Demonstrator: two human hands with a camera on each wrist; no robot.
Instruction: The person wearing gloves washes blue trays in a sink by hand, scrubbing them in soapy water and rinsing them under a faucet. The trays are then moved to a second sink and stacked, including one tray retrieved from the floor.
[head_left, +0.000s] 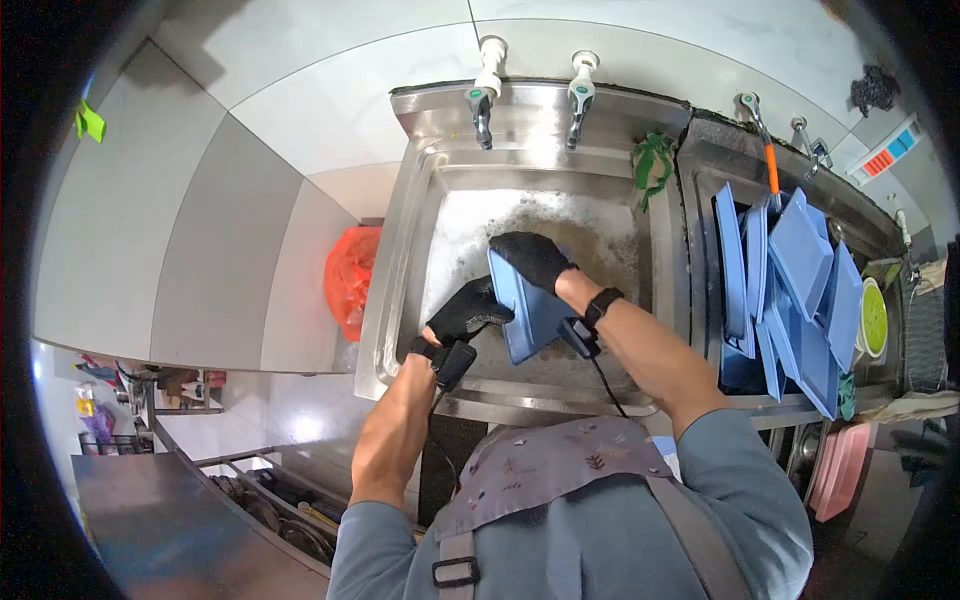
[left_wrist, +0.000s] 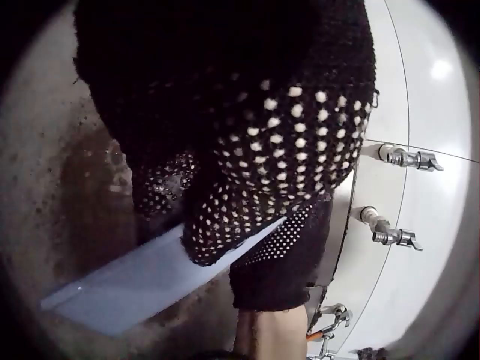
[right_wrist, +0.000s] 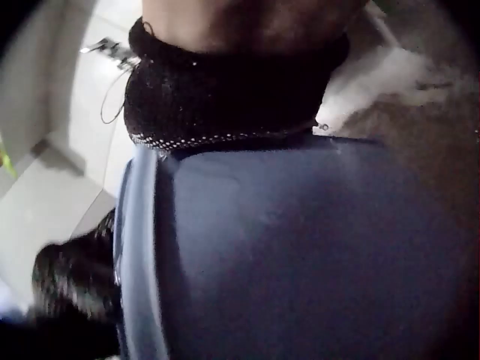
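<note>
Over the soapy water [head_left: 470, 215] of the steel sink, a blue plastic tray [head_left: 540, 318] is tilted up on its side. My left hand [head_left: 468, 310], in a black knitted glove with white dots, grips the tray's left edge, its thumb lying on the tray face in the left wrist view. At the far upper edge my right hand [head_left: 533, 258], gloved the same way, holds the rim. From the right wrist, the tray's broad face [right_wrist: 300, 240] and raised rim fill the view, and the right fingertips are hidden behind the edge.
Two taps [head_left: 481, 110] hang over the sink's back. A green cloth or glove [head_left: 653, 165] drapes on the rear right rim. Several blue trays [head_left: 800, 250] stand stacked in the right basin beside a green-and-white round container [head_left: 873, 318]. A red plastic bag [head_left: 350, 280] sits left of the sink.
</note>
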